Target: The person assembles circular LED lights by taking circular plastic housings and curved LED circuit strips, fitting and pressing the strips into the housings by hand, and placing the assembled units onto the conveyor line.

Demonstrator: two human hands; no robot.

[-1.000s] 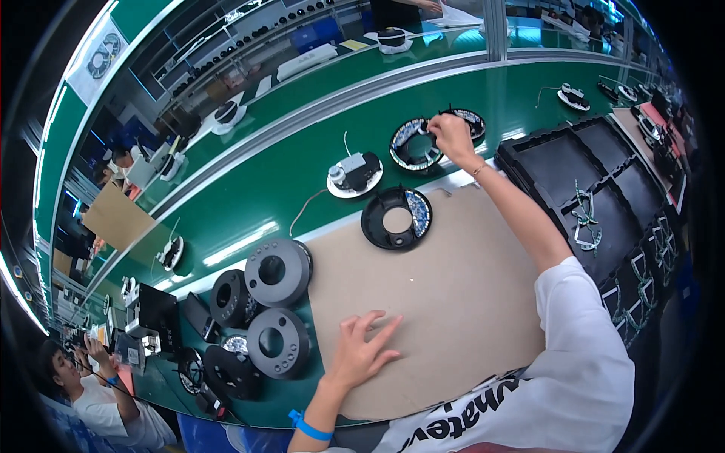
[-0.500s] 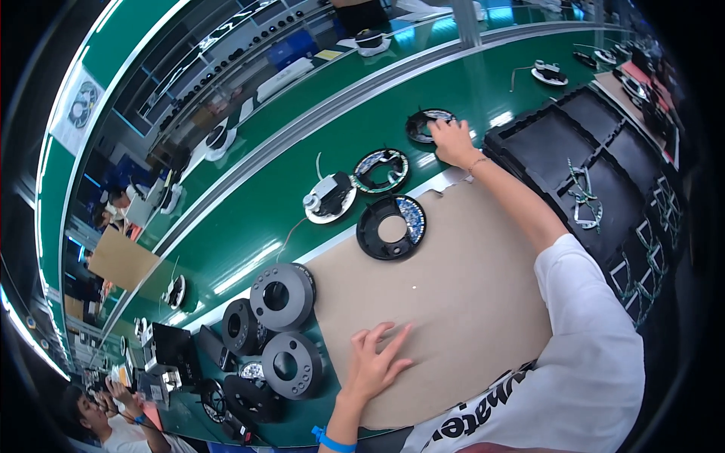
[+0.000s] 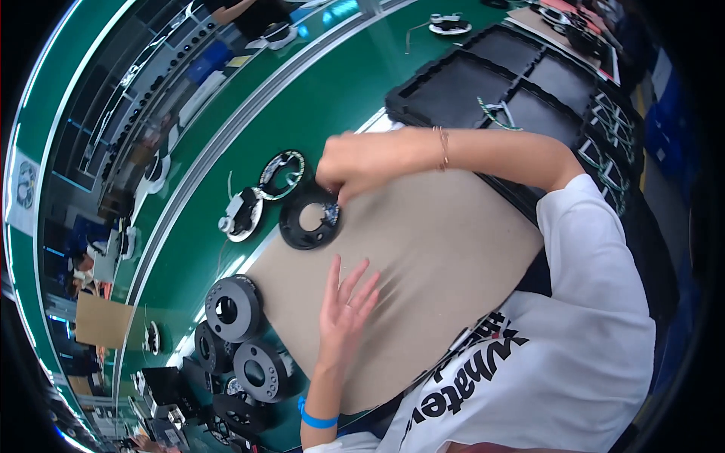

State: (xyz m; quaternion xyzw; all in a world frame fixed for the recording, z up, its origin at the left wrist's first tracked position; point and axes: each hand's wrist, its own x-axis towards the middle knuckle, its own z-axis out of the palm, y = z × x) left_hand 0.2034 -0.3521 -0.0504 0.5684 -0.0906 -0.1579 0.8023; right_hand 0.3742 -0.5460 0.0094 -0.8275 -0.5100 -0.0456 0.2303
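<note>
My right hand is closed, its fingers curled down beside a black round housing with a blue circuit board inside. What it grips, if anything, is hidden under the knuckles. Over the brown mat my left hand hovers open, fingers spread and holding nothing. Left of the right hand lies a ring lined with small light dots. Touching that ring, a white round base carries a black part and a white knob.
Several dark grey round housings are grouped left of the mat on the green table. A divided black tray with bundled green wires stands at the right. Another white-based assembly sits farther back.
My right hand has drawn back toward the round housing; the black ring it touched no longer shows. My left hand has risen and spread its fingers. The whole view has turned to the right.
</note>
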